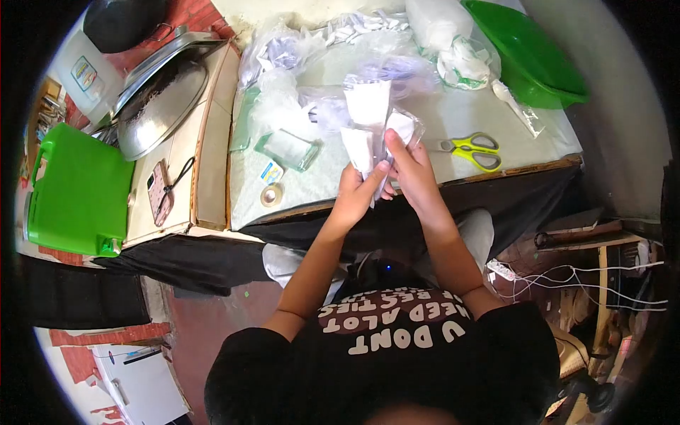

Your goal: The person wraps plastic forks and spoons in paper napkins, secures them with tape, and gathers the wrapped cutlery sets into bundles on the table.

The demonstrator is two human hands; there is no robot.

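Both hands are together over the table's front edge, closed on clear plastic packets of white contents. My left hand [356, 193] grips the lower ends of the packets from the left, thumb pointing up. My right hand [412, 170] pinches them from the right with its thumb. One white-filled packet [367, 103] sticks up highest; a second packet [357, 146] leans to the left and a third packet [401, 126] shows above the right thumb. Their lower ends are partly hidden by the fingers. Yellow-green scissors [476, 150] lie right of my right hand.
A tape roll [270, 195] and a glass dish [287, 150] lie on the left. Behind are loose clear plastic sleeves [397, 74], a bag of white material [464, 62], a spoon [506, 95] and a green basin [528, 53]. A phone [159, 193] rests on the side counter.
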